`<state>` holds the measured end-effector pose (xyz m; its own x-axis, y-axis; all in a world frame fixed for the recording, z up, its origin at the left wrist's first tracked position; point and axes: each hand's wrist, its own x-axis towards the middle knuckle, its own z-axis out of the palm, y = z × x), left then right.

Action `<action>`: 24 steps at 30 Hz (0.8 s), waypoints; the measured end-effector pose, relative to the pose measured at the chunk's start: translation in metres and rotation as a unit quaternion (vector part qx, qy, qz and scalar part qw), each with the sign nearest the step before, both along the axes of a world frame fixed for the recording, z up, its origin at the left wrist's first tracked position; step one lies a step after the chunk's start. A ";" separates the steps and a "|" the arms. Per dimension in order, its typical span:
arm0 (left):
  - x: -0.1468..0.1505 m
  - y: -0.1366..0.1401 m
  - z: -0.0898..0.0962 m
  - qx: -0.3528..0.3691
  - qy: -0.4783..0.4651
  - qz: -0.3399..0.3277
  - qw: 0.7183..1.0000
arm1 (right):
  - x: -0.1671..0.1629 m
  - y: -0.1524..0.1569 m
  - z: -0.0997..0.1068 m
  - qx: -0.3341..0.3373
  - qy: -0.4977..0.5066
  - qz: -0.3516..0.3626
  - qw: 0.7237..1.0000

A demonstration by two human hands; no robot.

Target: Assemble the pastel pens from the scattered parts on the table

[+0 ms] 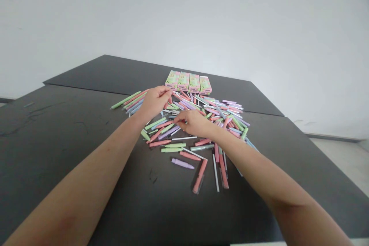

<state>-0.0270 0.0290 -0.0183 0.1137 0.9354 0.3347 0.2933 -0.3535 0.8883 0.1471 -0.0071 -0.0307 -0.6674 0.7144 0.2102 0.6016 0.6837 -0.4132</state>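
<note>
A loose heap of pastel pen parts in green, coral, lilac and blue, mixed with thin white sticks, spreads over the dark table. My left hand is over the heap's far left part, fingers curled in with the tips close together. Beside that wrist lies a row of longer pens, partly hidden by it. Closer to me, my right hand bends its fingers down among the parts in the middle. Whatever either hand grips is too small or too covered to make out.
Small pink and green boxes marked 5 stand in a row behind the heap, apparently stacked. A lilac barrel and a coral pen part lie at the near edge of the heap. A seam crosses the black table; a pale wall is behind.
</note>
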 end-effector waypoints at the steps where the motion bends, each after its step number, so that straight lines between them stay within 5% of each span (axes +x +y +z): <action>1: -0.001 0.000 0.001 -0.005 -0.001 -0.004 1.000 | -0.007 0.001 -0.002 0.008 0.000 0.014 1.000; 10: -0.006 0.002 0.000 0.007 0.010 -0.018 1.000 | -0.034 0.006 -0.016 0.040 -0.045 0.075 0.995; 24: -0.003 -0.001 0.000 0.013 0.026 -0.054 0.998 | -0.023 0.010 -0.011 0.028 -0.164 0.040 0.985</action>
<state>-0.0297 0.0284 -0.0182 0.2323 0.9074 0.3502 0.2981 -0.4092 0.8624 0.1240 0.0032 -0.0416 -0.7599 0.6499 0.0108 0.6395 0.7505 -0.1665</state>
